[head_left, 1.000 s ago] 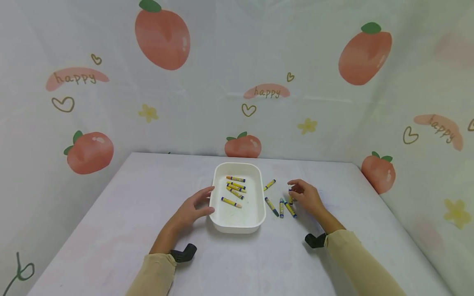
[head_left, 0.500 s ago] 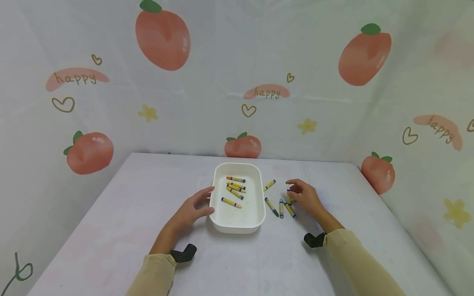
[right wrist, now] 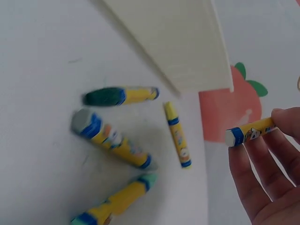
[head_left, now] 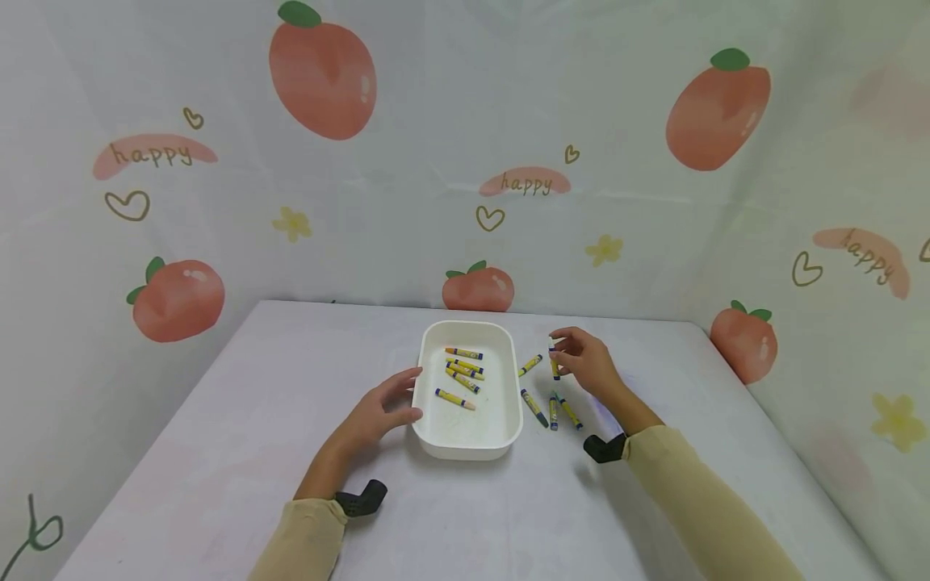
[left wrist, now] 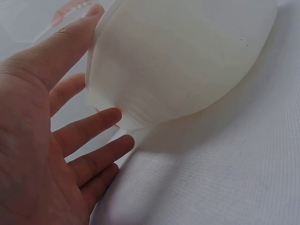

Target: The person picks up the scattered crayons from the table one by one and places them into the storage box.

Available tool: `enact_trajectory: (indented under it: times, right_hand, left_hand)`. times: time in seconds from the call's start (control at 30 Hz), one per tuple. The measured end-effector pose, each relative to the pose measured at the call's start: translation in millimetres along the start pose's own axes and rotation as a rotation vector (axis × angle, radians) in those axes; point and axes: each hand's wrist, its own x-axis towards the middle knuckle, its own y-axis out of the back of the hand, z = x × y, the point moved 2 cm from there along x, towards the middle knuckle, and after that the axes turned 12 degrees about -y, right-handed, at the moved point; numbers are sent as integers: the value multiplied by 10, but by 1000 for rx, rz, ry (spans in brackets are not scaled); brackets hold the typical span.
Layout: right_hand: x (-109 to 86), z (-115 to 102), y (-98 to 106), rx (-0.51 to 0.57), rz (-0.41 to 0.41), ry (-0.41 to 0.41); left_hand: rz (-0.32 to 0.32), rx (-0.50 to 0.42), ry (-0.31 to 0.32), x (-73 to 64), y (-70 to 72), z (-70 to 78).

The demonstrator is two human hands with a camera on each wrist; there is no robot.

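Observation:
My right hand (head_left: pixel 590 365) pinches a white crayon (right wrist: pixel 251 132) in a yellow wrapper between thumb and fingers, raised over the table right of the white plastic box (head_left: pixel 497 415). My left hand (head_left: pixel 374 413) has its thumb and fingertips at the box's left side, fingers extended; the left wrist view shows them against the outer wall (left wrist: pixel 187 51). Several crayons lie in the box, among them an orange one (head_left: pixel 463 353) and a peach one (head_left: pixel 455 399). On the table lie a yellow crayon (right wrist: pixel 178 136), a dark green one (right wrist: pixel 108 96), a grey one (right wrist: pixel 112 140) and a mint one (right wrist: pixel 119 201).
A white cloth covers the table (head_left: pixel 436 516). Behind it and along both sides hangs a white curtain (head_left: pixel 407 202) printed with red fruit, hearts and the word happy. Each wrist wears a black camera mount, such as the right one (head_left: pixel 605 449).
My right hand has lifted the white crayon off the table and carried it away from me and slightly left. The left hand and the box have stayed put.

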Motion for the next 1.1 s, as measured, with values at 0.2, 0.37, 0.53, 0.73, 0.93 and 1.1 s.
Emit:
enact_trajectory:
  times: [0.2,0.37,0.53,0.73,0.93,1.1]
  right_hand:
    - [70,-205,-72,9,-50,68]
    - [124,-356,-169,3,-103,76]
    - [184,-472,-275,-6,-152,85]
    - [245,-598,-394,-80,-221,96]
    - [280,-702,-505,-129,-320,51]
    - [295,-772,-607,-169,-389,18]
  left_hand:
    - [3,3,12,-4,3,16]
    - [-4,1,3,-7,8,15]
    - [-11,2,1,-3,6,11]
    - [-8,4,0,4,5,22]
    - [-3,-2,5,3,5,15]
    - [-1,-4,0,-1,4,3]
